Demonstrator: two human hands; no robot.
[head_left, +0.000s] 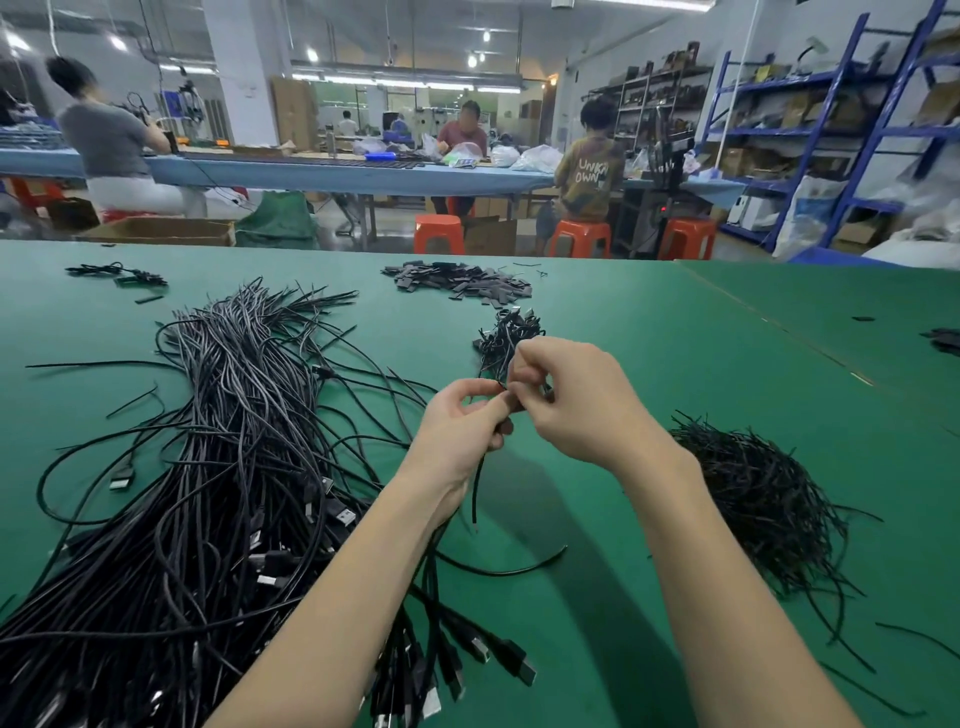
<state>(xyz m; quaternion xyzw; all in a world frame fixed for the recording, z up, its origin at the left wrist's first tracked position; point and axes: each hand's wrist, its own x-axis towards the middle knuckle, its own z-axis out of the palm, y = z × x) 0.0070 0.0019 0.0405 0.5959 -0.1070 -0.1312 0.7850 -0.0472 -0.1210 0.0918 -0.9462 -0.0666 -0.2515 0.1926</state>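
Observation:
Above the green table (649, 364), my left hand (462, 431) grips a thin black cable (475, 493) whose loose end hangs down from the fist. My right hand (571, 400) meets it from the right, its fingertips pinching something small and black at the top of that cable. What is pinched is mostly hidden by the fingers. A big heap of black USB cables (218, 467) spreads over the left half of the table, with plugs near the front edge. Behind my hands lies a small pile of bundled cables (506, 335).
A pile of thin black ties (753, 493) sits at the right. Small black flat pieces (462, 283) are heaped at the far middle, a few more cables (117, 273) at the far left. Beyond the table, people sit at a long blue bench with orange stools (439, 234); blue shelving (831, 130) stands at the right.

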